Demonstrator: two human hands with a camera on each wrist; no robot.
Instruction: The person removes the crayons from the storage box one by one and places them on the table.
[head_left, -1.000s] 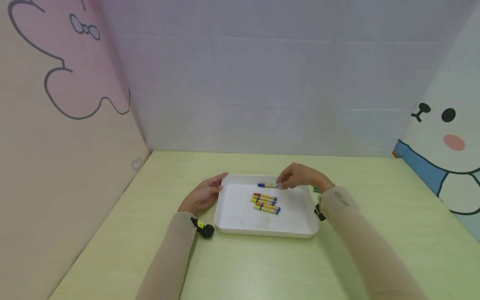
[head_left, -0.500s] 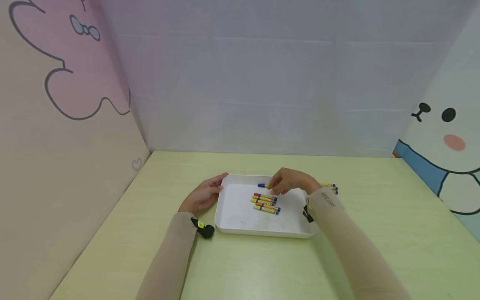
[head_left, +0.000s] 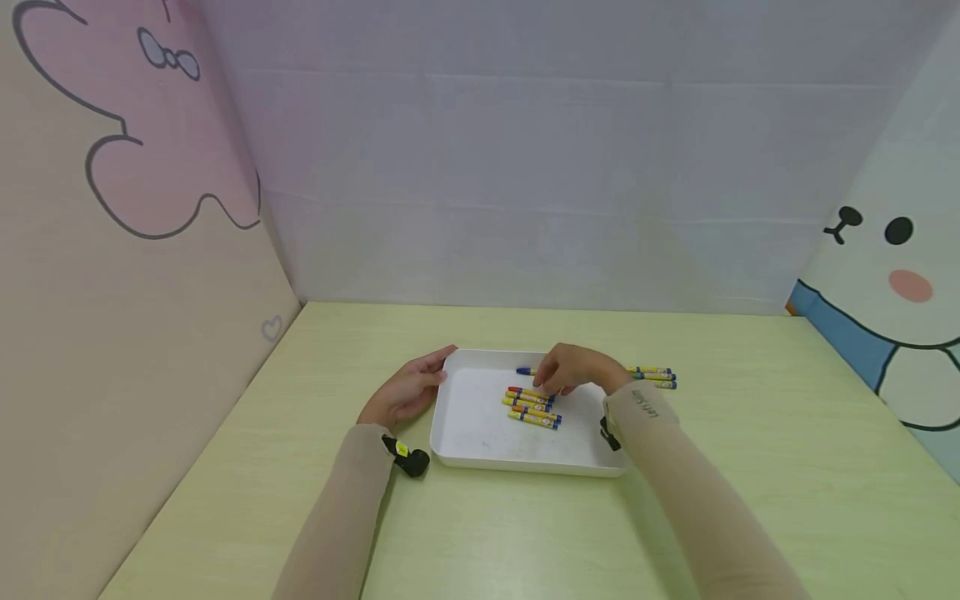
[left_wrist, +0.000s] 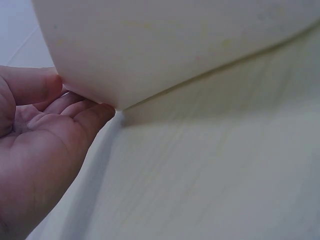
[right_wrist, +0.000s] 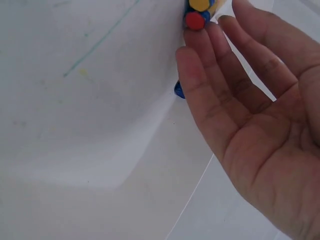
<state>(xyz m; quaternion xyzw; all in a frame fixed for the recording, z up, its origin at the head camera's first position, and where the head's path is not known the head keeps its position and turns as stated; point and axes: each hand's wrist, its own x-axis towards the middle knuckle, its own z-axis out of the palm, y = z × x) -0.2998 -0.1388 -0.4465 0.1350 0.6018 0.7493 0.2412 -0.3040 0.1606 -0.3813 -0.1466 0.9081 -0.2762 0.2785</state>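
A shallow white tray (head_left: 472, 446) sits on the table, with yellow-wrapped crayons (head_left: 534, 419) in a rough stack near its middle. My left hand (head_left: 403, 392) holds the tray's left side; in the left wrist view its thumb and fingers (left_wrist: 95, 117) meet the tray's edge. Over the tray, my right hand (head_left: 576, 368) bends down at the red crayon (head_left: 517, 389) on top of the stack. The right wrist view has the right hand's fingers (right_wrist: 197, 100) slightly bent beside the red and yellow crayon ends (right_wrist: 195, 21). A blue crayon (head_left: 523, 371) lies behind, partly hidden by that hand.
More crayons (head_left: 658, 377) lie on the table just beyond the tray's right side, partly behind the right wrist. The pale wood table (head_left: 480, 542) meets a plain backdrop at the rear and cartoon-printed panels at both sides.
My right hand has moved left and toward me, from the blue crayon to the red one. The crayons right of the tray have come into view. The left hand has stayed put.
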